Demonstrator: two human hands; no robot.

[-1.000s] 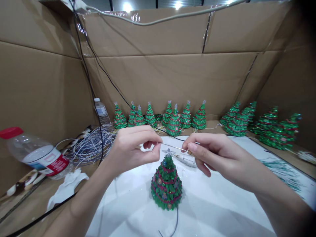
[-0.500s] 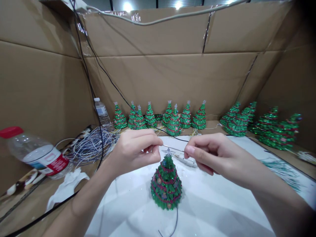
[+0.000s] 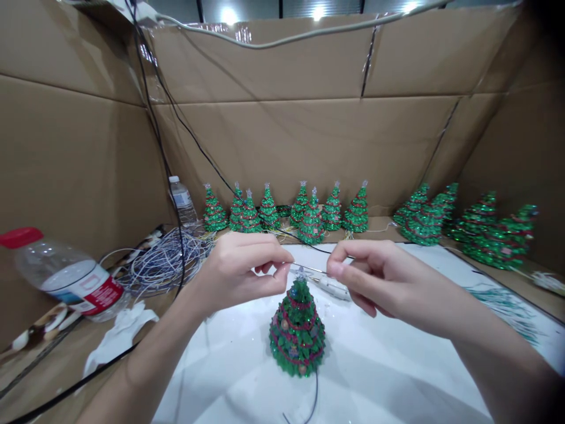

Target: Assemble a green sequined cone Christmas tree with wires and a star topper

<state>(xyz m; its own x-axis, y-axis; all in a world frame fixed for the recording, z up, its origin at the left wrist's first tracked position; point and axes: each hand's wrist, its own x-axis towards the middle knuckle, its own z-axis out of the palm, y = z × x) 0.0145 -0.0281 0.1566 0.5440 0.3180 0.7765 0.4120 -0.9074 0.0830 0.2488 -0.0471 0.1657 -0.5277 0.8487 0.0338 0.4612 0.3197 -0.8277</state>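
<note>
A thin dark wire (image 3: 311, 268) stretches between my two hands, just above the star tip of a small green Christmas tree (image 3: 297, 335). One end is pinched by the thumb and forefinger of my left hand (image 3: 249, 265). My right hand (image 3: 375, 274) pinches the other end, its remaining fingers curled. The tree stands upright on the white work surface (image 3: 238, 365), with red garland and small ornaments, and a dark wire trails from its base. Behind the wire lies a white pen-shaped tool (image 3: 334, 288), partly hidden by my right hand.
Several finished-looking trees (image 3: 311, 221) line the cardboard wall, more at right. On the left are a wire tangle (image 3: 165, 262), a red-capped bottle (image 3: 75, 277), a smaller bottle (image 3: 182, 200) and crumpled tissue (image 3: 121, 335). Green strands (image 3: 505, 309) lie right. Black cables hang at left.
My right hand has shifted very slightly to the left, toward my left hand. Both pinches stay closed on the wire, and the tree has not moved.
</note>
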